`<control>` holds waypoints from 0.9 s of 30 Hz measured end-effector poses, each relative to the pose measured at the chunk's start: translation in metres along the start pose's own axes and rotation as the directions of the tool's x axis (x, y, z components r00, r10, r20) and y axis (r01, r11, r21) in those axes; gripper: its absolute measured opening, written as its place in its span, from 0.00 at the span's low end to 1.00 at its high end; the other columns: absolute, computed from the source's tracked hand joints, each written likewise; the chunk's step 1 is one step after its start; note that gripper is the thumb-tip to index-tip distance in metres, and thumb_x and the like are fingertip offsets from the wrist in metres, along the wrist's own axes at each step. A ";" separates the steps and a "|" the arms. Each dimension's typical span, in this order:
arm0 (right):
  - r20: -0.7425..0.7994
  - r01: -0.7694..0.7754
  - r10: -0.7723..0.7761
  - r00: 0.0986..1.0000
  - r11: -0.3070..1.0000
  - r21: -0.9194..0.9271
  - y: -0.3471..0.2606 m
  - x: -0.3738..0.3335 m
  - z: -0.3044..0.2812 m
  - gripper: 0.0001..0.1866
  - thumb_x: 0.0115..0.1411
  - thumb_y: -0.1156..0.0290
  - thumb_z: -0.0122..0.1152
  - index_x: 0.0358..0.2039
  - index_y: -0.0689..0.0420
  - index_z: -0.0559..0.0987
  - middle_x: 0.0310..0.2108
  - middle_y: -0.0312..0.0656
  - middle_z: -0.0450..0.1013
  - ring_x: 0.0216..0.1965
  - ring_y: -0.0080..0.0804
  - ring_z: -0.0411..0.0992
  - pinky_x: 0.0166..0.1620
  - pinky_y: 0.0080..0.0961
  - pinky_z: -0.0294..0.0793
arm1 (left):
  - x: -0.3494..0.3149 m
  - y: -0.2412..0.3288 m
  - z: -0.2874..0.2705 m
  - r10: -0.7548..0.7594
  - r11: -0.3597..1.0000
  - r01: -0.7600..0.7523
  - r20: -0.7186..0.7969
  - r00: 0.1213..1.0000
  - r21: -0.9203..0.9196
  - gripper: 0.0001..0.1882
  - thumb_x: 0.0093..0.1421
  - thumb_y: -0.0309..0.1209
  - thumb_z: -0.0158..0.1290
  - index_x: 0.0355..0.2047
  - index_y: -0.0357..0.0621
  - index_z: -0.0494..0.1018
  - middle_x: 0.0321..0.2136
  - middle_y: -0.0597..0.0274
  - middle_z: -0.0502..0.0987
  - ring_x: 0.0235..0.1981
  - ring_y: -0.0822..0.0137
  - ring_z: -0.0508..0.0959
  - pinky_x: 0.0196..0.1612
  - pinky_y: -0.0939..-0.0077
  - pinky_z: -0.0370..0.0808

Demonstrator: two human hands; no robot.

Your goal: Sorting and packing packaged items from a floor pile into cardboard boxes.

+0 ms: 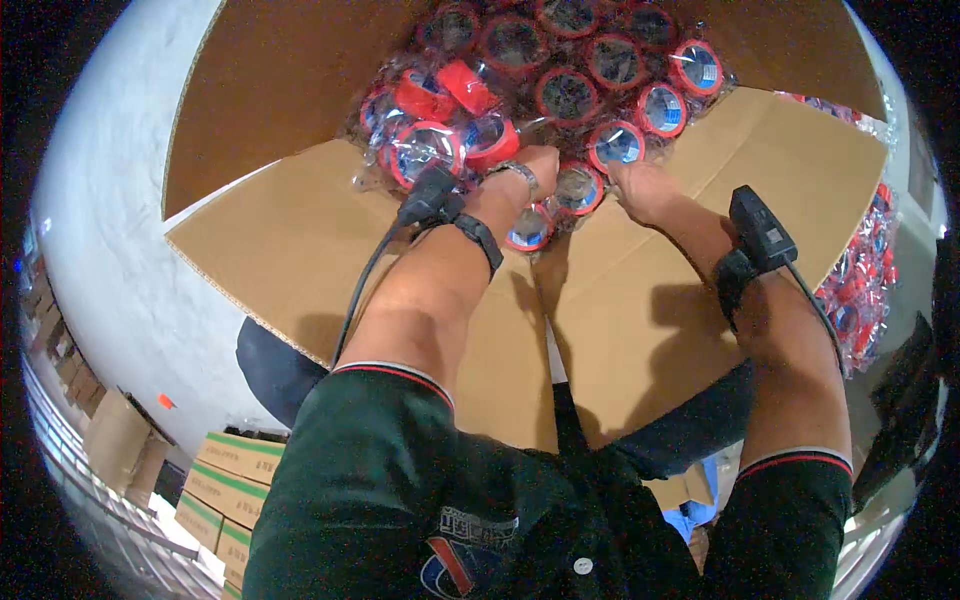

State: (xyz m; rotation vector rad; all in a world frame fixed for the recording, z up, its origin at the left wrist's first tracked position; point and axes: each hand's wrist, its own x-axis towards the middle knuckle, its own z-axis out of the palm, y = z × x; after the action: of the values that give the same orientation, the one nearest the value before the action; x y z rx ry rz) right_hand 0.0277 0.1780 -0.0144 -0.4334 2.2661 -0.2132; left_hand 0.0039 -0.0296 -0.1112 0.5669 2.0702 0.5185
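Observation:
Red tape rolls (567,95) in clear plastic wrap form a large pack in the mouth of an open cardboard box (300,235). My left hand (540,172) is closed at the pack's near edge, its fingers gathered on the wrap; a metal band circles that wrist. Just right of it, my right hand (645,190) grips the wrapped rolls beside one with a blue inner label. Its fingertips are partly hidden. Between my hands, a roll (578,188) lies at the near edge, with a lower one (530,228) below my left hand.
The near box flaps (640,330) spread toward my body; a tall brown flap (270,90) rises at the far left. More wrapped red rolls (862,285) lie outside the box at right. Stacked cartons (235,470) with green stripes stand lower left. A small orange-red piece (165,401) lies on the pale floor.

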 end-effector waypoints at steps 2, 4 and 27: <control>-0.068 0.033 -0.027 0.997 0.995 0.093 -0.005 0.005 0.002 0.10 0.55 0.72 0.50 0.37 0.61 0.67 0.30 0.58 0.72 0.34 0.57 0.70 0.37 0.47 0.68 | 0.012 -0.010 0.007 0.017 1.000 -0.017 -0.086 0.996 -0.004 0.10 0.49 0.31 0.49 0.24 0.37 0.75 0.27 0.41 0.76 0.32 0.47 0.78 0.36 0.57 0.73; -0.058 0.077 -0.072 0.996 0.993 0.089 -0.025 0.019 -0.004 0.10 0.55 0.71 0.50 0.37 0.61 0.68 0.30 0.57 0.72 0.34 0.57 0.70 0.37 0.47 0.68 | 0.013 -0.023 0.002 0.053 0.996 -0.065 0.183 0.982 0.058 0.10 0.48 0.32 0.49 0.25 0.38 0.76 0.27 0.42 0.77 0.30 0.48 0.78 0.36 0.58 0.74; -0.086 0.194 -0.209 0.974 0.969 -0.155 -0.025 0.042 0.029 0.10 0.48 0.76 0.55 0.33 0.62 0.72 0.29 0.53 0.75 0.35 0.49 0.75 0.37 0.41 0.74 | -0.059 -0.012 -0.140 0.076 0.912 -0.103 0.084 0.994 0.398 0.36 0.44 0.45 0.62 0.51 0.43 0.63 0.43 0.45 0.74 0.47 0.48 0.73 0.47 0.56 0.71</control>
State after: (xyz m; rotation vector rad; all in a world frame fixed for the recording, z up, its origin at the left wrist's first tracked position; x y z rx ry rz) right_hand 0.0294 0.1391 -0.0561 -0.7477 2.3460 -0.1774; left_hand -0.0880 -0.0937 -0.0082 0.9102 2.1033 0.1165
